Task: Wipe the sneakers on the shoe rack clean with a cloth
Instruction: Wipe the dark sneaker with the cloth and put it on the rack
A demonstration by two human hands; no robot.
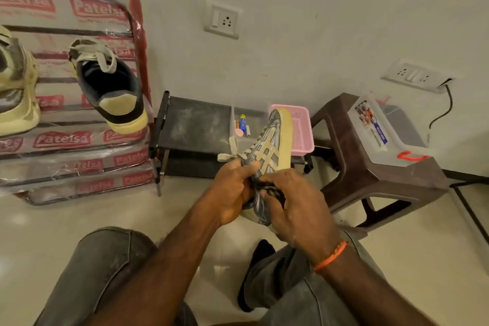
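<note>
My left hand (232, 193) is wrapped around the sneaker (270, 151) at its heel end. My right hand (293, 209) pinches a dark cloth (275, 190) against its side, toe pointing away from my fingers.

A room in a home

A metal shoe rack (79, 124) wrapped in plastic stands by a plain wall with a white plug socket (223, 19), near a brown plastic stool (381, 174).

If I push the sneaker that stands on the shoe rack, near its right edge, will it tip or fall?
Probably it slips off easily: the sneaker rests on thin bars of the shoe rack, heel overhanging the front. The plastic wrap on the bars looks slick. Its loose laces may snag.
</note>
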